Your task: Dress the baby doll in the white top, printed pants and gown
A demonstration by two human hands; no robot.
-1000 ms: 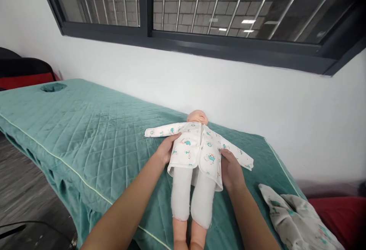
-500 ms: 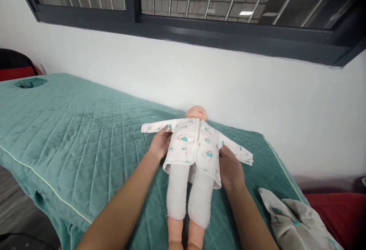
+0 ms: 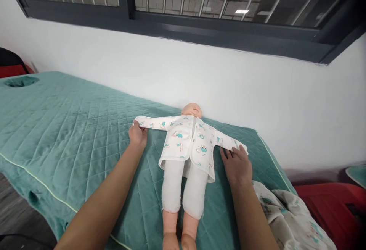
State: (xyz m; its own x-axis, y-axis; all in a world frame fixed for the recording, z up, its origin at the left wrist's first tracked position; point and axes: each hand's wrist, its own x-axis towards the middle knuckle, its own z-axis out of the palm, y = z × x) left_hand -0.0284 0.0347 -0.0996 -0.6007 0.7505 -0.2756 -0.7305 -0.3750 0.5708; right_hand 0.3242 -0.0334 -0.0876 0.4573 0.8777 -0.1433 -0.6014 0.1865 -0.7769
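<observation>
so, doll (image 3: 172, 185) on its back on green quilted bed (image 3: 85, 124), in printed jacket (image 3: 178, 139); l hand (image 3: 138, 133) pinching one cuff (image 3: 140, 118), r hand (image 3: 237, 166) w/ fingers loosely spread at other sleeve (image 3: 227, 141); crumpled printed cloth (image 3: 294, 219) by r forearm (image 3: 248, 212), white wall (image 3: 243, 86) & dark-framed window (image 3: 223, 26) behind

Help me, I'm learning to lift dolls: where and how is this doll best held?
Hold the doll, I'd suggest, around the jacket below its sleeves, two-handed from both flanks: it lies on its back, legs toward you, and the outspread sleeves leave both sides reachable.
</observation>
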